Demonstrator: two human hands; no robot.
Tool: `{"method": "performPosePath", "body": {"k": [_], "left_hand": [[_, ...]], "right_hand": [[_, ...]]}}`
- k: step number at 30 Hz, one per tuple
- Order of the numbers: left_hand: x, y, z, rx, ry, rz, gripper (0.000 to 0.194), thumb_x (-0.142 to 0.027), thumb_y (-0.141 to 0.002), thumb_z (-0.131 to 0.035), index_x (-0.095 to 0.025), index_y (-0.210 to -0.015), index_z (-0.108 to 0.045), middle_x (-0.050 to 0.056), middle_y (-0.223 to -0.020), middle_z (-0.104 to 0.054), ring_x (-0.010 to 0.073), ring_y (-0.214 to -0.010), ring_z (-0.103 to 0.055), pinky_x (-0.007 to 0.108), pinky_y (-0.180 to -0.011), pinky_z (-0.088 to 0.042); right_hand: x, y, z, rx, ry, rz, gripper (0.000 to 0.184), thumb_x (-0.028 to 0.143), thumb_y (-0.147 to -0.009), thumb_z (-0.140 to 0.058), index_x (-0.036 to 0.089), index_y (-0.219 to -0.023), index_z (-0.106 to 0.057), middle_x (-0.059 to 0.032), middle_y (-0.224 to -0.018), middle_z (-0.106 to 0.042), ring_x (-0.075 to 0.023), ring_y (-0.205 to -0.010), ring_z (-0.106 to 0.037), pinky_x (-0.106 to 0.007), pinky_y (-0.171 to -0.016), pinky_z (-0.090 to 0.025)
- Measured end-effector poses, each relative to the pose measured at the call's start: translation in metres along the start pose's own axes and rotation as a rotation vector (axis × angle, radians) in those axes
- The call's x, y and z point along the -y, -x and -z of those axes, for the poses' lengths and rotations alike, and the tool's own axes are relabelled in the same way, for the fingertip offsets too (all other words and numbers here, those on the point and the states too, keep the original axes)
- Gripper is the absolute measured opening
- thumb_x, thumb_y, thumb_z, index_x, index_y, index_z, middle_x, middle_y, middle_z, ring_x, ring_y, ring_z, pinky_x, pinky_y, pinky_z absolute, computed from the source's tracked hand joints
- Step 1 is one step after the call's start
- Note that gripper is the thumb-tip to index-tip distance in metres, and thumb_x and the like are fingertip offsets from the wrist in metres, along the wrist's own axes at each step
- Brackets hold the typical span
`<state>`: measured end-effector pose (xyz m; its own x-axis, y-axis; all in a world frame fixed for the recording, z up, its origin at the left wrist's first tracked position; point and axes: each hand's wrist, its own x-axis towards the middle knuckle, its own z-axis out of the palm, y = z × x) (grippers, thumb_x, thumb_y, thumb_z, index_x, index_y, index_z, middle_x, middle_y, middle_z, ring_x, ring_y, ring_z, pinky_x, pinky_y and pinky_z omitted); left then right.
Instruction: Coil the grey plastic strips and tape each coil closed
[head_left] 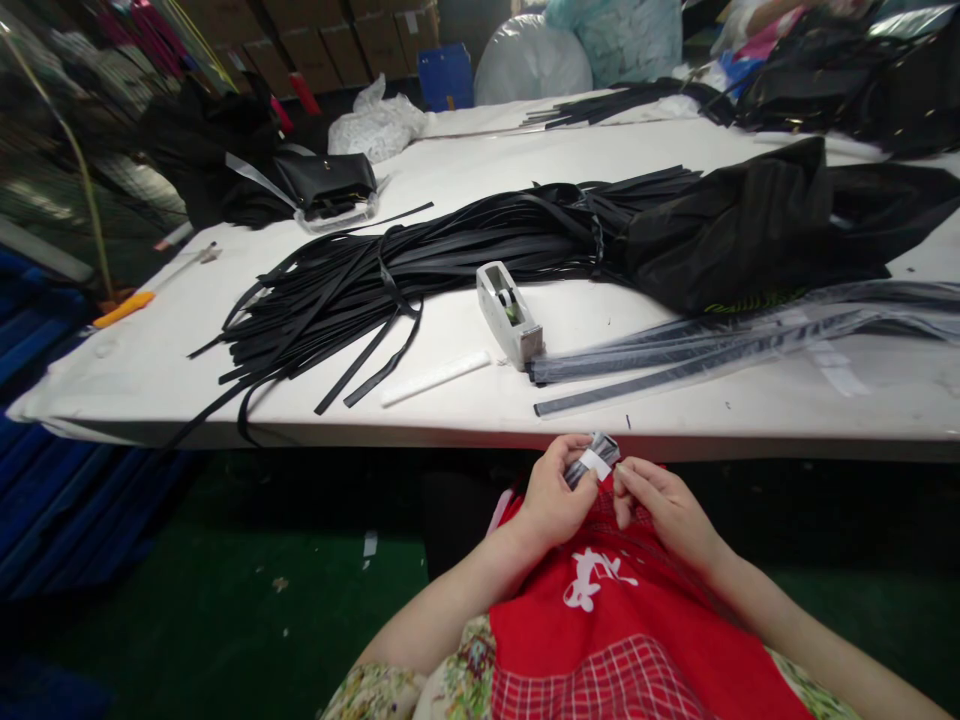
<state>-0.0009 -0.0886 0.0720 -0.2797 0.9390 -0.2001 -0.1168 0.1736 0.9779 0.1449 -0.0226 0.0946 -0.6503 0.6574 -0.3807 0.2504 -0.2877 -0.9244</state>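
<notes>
My left hand (556,495) grips a small folded bundle of dark strap in clear plastic (604,447), with a white band around it, just off the table's front edge. Close to the bundle's right side is my right hand (660,503), its fingers curled and thumb pressed to the fingertips; anything in that pinch is too small to make out. On the table ahead stands a grey tape dispenser (510,315). Plastic-sleeved dark straps (637,385) lie to its right, and a white stick-like strip (436,379) to its left.
A long heap of loose black straps (450,240) spreads across the white table (360,425). A black plastic bag (742,235) covers its right end. Farther left are a black handbag (326,182) and an orange-handled tool (124,309). A co-worker's arm (772,14) shows at the far right.
</notes>
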Motion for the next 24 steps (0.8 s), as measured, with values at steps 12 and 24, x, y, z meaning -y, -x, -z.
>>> {"method": "performPosePath", "body": {"k": [12,24], "left_hand": [[0.002,0.0,0.0,0.009,-0.042,0.017,0.032,-0.018,-0.084,-0.057,-0.018,-0.116,-0.053,0.01,-0.108,-0.072,0.0191,-0.095,-0.069,0.032,-0.088,-0.053],[0.004,-0.006,-0.002,-0.093,0.05,0.078,0.031,-0.033,-0.082,-0.067,-0.017,-0.107,-0.058,0.01,-0.102,-0.074,0.0206,-0.092,-0.07,0.033,-0.084,-0.055]], "right_hand": [[-0.015,-0.009,0.001,-0.026,0.071,-0.053,0.048,0.067,-0.082,-0.054,0.021,-0.068,-0.05,0.0018,-0.044,-0.059,-0.0132,-0.041,-0.049,-0.027,-0.051,-0.037],[-0.028,-0.017,0.003,0.059,0.025,-0.069,0.045,0.064,-0.085,-0.054,0.019,-0.083,-0.06,0.0013,-0.054,-0.064,-0.0151,-0.05,-0.057,-0.028,-0.057,-0.044]]}}
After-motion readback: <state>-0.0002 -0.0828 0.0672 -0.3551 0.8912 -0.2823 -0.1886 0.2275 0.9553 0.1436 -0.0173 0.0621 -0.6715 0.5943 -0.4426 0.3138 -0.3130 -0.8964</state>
